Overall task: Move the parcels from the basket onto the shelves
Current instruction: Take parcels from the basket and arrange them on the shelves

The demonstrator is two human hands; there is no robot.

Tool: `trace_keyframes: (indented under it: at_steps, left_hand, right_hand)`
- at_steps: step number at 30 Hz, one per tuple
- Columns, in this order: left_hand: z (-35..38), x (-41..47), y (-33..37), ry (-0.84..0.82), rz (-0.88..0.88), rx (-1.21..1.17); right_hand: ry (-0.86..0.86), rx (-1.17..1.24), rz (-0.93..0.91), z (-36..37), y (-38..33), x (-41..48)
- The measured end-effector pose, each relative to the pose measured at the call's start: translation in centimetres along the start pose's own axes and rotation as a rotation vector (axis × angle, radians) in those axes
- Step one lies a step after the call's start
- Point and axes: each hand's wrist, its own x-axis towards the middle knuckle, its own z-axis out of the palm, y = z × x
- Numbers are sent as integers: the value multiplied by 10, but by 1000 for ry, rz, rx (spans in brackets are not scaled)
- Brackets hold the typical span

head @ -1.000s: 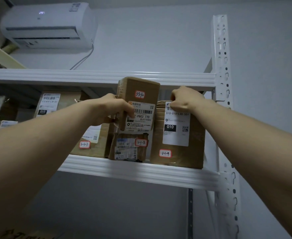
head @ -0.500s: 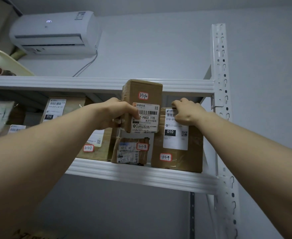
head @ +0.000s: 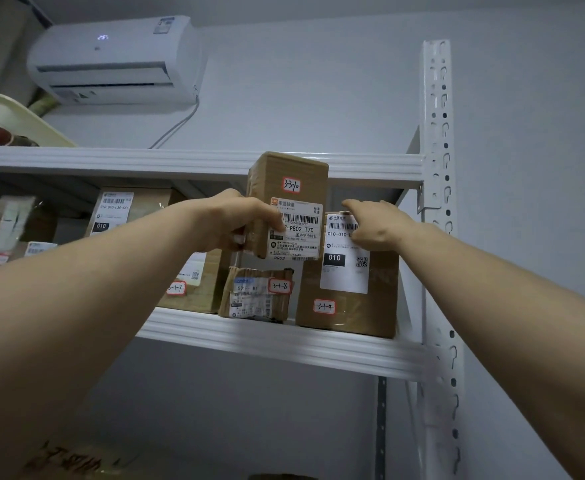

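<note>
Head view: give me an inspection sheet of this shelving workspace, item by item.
Surface: white metal shelf board, loaded with parcels.
Job's things: brown cardboard parcel tagged 3-3-10 held above small taped parcel tagged 3-1-8; tall brown parcel tagged 3-1-9 stands beside that.
Clutter: cream plastic tray on the upper shelf.
Grippers: left hand grips the 3-3-10 parcel; right hand rests on the 3-1-9 parcel's top front.
Cables: thin white cable below white wall-mounted air conditioner.
Surroundings: perforated white upright post, grey wall.
</note>
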Motion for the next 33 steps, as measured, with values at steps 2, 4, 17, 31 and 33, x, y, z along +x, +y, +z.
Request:
trace_keyframes:
  at_steps: [2,4,17,31,33]
  left_hand:
    - [2,1,1,-1,5,9]
    - [5,3,1,-6,9,10]
    - [79,-24,-4,-553,-24,41]
    - [181,-149,-160,-936,-385,17]
    - [192,-172,-182,-928,-460,-1]
  right_hand:
    - [31,20,-27,2,3,1]
    - [128,178,-38,2,7,2]
    - [-96,1409,16,8,42,-89]
    - [-757,955,225,98,26,-275]
    - [-802,920,248,117,17,-298]
